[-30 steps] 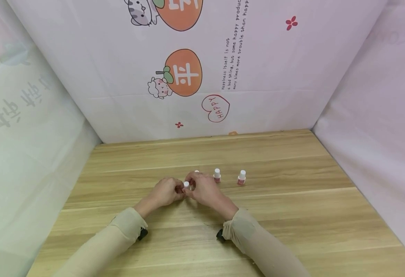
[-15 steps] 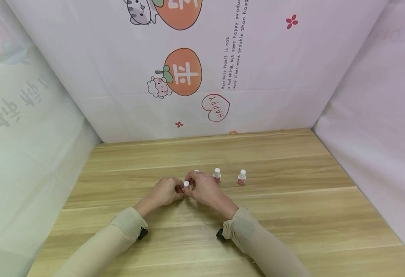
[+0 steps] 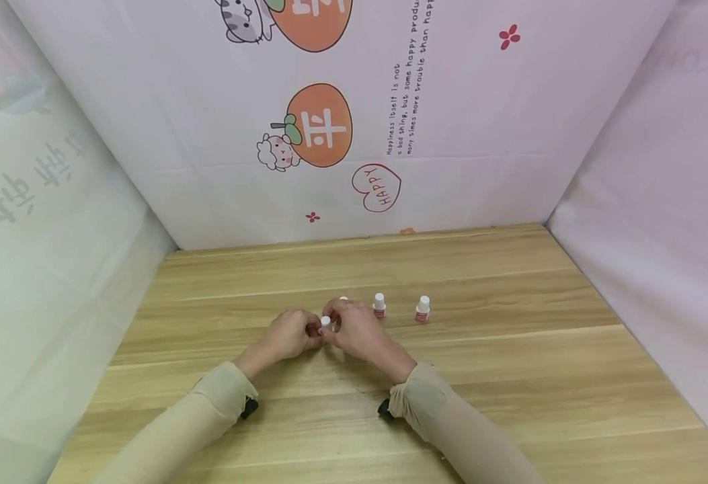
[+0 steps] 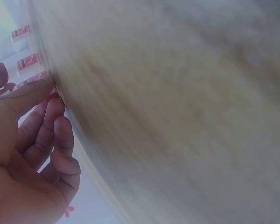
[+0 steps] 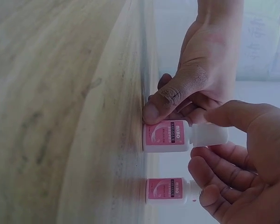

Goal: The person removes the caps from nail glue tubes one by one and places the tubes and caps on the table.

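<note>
A small white nail glue bottle (image 5: 166, 136) with a pink label stands upright on the wooden table, between both hands. My left hand (image 3: 290, 334) grips its body low down, the thumb on the label's side in the right wrist view. Around the white cap (image 5: 209, 134), the thumb and fingers of my right hand (image 3: 358, 329) pinch from both sides. The cap sits on the bottle. In the left wrist view, my left hand (image 4: 37, 140) has its index finger and thumb at the bottle's base, while its other fingers curl loosely.
A matching bottle (image 5: 165, 191) stands close behind the right hand, mostly hidden in the head view. Two more, a middle bottle (image 3: 380, 306) and a right-hand bottle (image 3: 423, 310), stand upright in a row on the table (image 3: 481, 376). Printed cloth walls (image 3: 462, 134) enclose the back and sides.
</note>
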Tool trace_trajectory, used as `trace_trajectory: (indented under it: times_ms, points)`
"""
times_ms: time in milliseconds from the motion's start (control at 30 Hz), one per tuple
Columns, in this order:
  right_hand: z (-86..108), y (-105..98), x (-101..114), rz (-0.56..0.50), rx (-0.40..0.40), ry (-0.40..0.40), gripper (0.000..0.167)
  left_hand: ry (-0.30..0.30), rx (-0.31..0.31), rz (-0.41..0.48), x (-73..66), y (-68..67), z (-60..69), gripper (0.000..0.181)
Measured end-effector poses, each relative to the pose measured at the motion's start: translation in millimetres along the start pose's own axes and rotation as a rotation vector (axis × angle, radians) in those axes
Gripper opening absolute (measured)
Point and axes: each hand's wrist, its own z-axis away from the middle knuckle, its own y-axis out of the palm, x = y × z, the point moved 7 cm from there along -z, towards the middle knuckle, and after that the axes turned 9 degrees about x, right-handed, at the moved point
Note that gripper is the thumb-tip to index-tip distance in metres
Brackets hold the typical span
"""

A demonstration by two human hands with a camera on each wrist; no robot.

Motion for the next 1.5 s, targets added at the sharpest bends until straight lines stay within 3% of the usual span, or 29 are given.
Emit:
trace_trajectory:
  times_ms: [1133,1500]
  points:
    - [-0.1,0.6,-1.6,-0.014,0.019,0.018,0.026,0.002,-0.002,0.005,1.6,2.0,-0.3,0.010]
    - [0.1,-1.7,-0.2,0.001,-0.014,0.005,0.022,0.016,-0.014,-0.005,0.9,1.4,-0.6,0.012]
